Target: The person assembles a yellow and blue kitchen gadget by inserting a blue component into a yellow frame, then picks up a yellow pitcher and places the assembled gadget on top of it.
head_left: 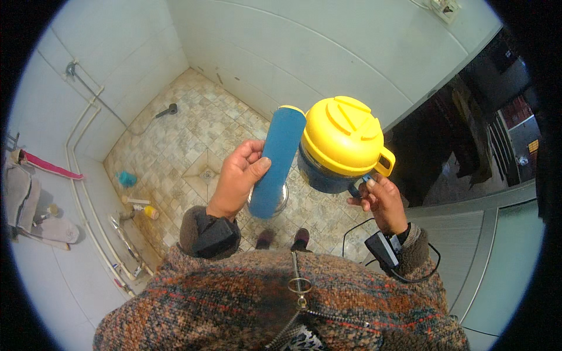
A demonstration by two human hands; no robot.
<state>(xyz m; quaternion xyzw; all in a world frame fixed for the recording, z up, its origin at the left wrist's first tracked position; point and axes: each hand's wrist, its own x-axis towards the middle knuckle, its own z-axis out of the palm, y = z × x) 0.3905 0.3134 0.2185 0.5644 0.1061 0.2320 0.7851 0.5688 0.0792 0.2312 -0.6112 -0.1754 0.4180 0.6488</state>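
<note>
L hand (237, 178) wraps blue tube (277, 164); R hand (380, 202) pinches yellow-lidded jug (339, 146) by 1 handle; thin hold risks drop onto tiled floor (187, 134)

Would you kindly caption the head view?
Left hand holds blue cylinder; right hand holds yellow-lidded jug above tiled floor.

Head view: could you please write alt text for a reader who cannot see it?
A person's left hand holds a blue cylinder while the right hand holds a blue pot with a yellow lid by its handle, above a beige tiled shower floor. A shower head lies on the floor.
</note>
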